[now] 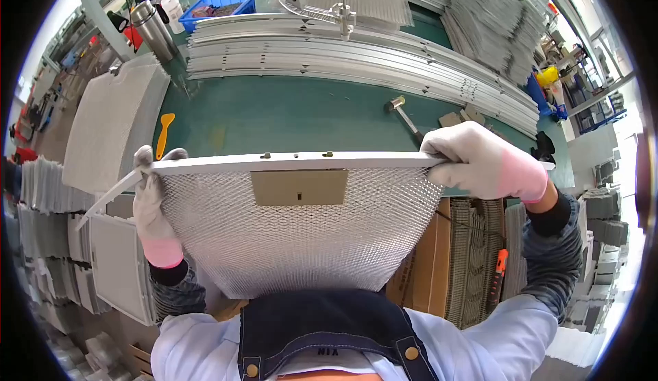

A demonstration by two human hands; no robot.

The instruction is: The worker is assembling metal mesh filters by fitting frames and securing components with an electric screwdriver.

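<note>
I hold a silvery expanded-metal mesh panel (295, 244) upright between my hands, in front of my apron. A pale metal frame strip (384, 161) runs along its top edge, and its left end bends down and away past my left hand. A tan rectangular plate (299, 185) with a small slot lies against the mesh below the strip. My left hand (154, 206), gloved white and pink, is closed around the left top corner. With my right hand (473, 160), gloved likewise, I pinch the strip and mesh at the right end.
On the green bench (288, 113) lie a hammer (406, 117), an orange scraper (164, 134) and stacked metal strips (329, 55). A steel flask (152, 30) and blue bin (218, 10) stand at the far left. Mesh stacks (490, 24) rise far right; a cardboard box (428, 271) stands below.
</note>
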